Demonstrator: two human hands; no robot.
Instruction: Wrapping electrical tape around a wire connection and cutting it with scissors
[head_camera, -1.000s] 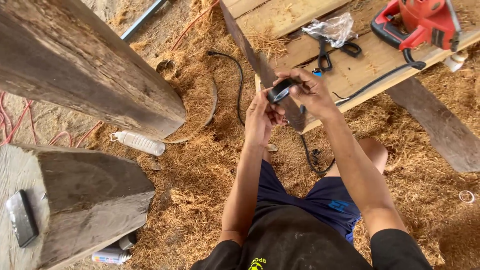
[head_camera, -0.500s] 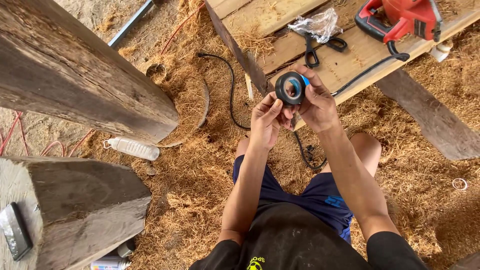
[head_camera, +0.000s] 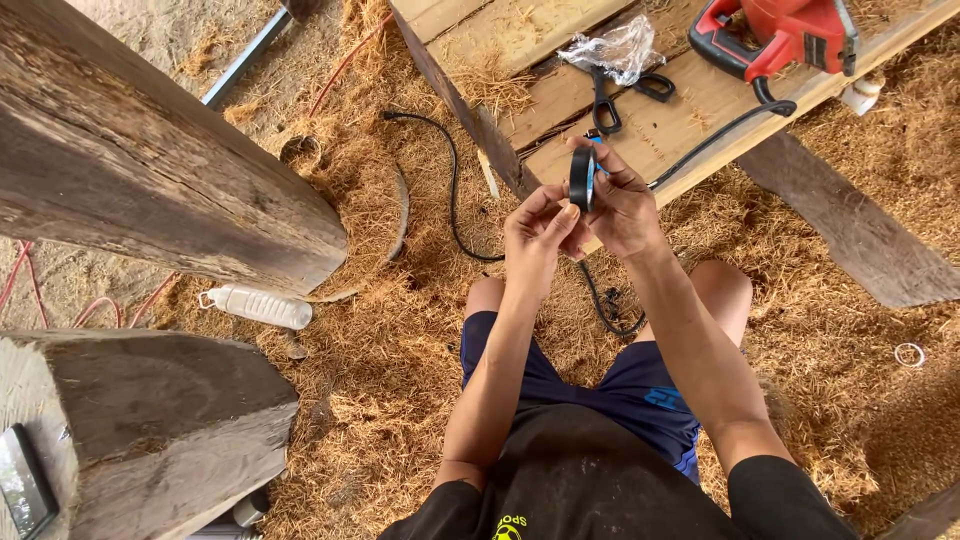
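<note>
We look down on ground covered in straw and wood shavings (head_camera: 400, 380), with a heavy timber beam (head_camera: 150, 160) slanting across the upper left and a thick wooden block (head_camera: 170, 420) low on the left. Rough planks (head_camera: 680, 110) lie across the top right.

In front of the knees, both hands meet around a roll of black tape (head_camera: 582, 180), held edge-on above the shavings and just in front of the planks. The right hand (head_camera: 625, 205) closes its fingers around the roll, gripping it from the far side. The left hand (head_camera: 538, 232) has its fingertips pinched against the lower edge of the roll; we cannot tell whether it holds a loose end of tape.

On the planks lie a pair of black scissors (head_camera: 618, 92), a crumpled clear plastic wrapper (head_camera: 615, 45) touching them, and a red power saw (head_camera: 780, 30) at the far end. A black cable (head_camera: 455, 190) curls over the shavings beside the planks. A clear plastic bottle (head_camera: 258, 306) lies on its side near the foot of the beam, well apart from the hands.
</note>
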